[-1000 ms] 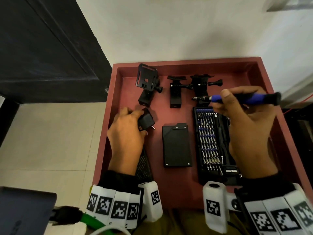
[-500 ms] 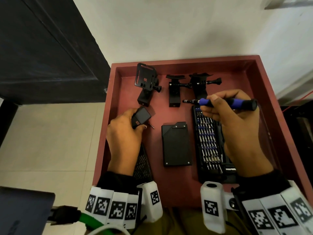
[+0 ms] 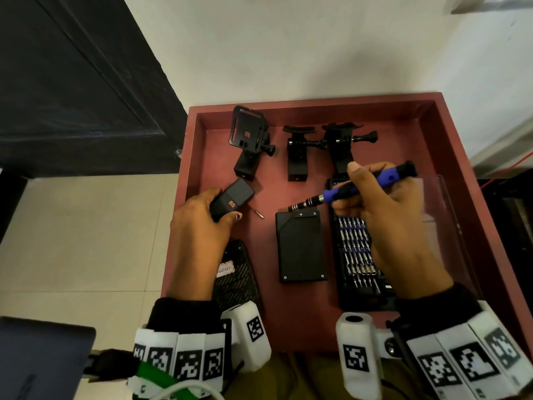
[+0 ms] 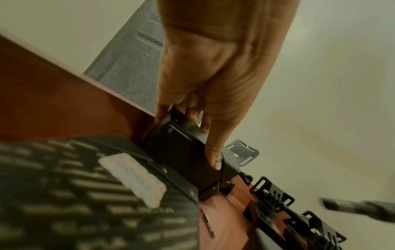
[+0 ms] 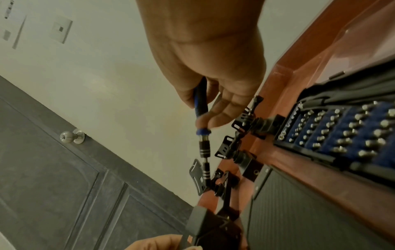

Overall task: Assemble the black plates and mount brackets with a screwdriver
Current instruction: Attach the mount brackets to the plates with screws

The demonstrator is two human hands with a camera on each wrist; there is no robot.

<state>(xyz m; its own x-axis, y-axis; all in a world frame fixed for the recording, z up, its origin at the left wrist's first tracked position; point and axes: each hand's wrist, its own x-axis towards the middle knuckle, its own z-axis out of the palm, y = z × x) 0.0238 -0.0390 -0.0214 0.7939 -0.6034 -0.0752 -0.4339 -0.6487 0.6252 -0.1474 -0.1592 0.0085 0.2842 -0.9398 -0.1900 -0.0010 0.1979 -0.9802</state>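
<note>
dark door (image 3: 72,82), white wall (image 3: 317,47), tiled floor (image 3: 86,241)

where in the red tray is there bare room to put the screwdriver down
Bare floor lies between the flat black plate and the near wall of the red tray, and along the far wall right of the mount brackets. A narrower strip lies beside the loose bit. The right side is crowded by the bit case.

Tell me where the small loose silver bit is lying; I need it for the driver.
In the head view, the small loose silver bit lies on the red tray's floor, just right of the left hand, left of the flat black rectangular plate.
</note>
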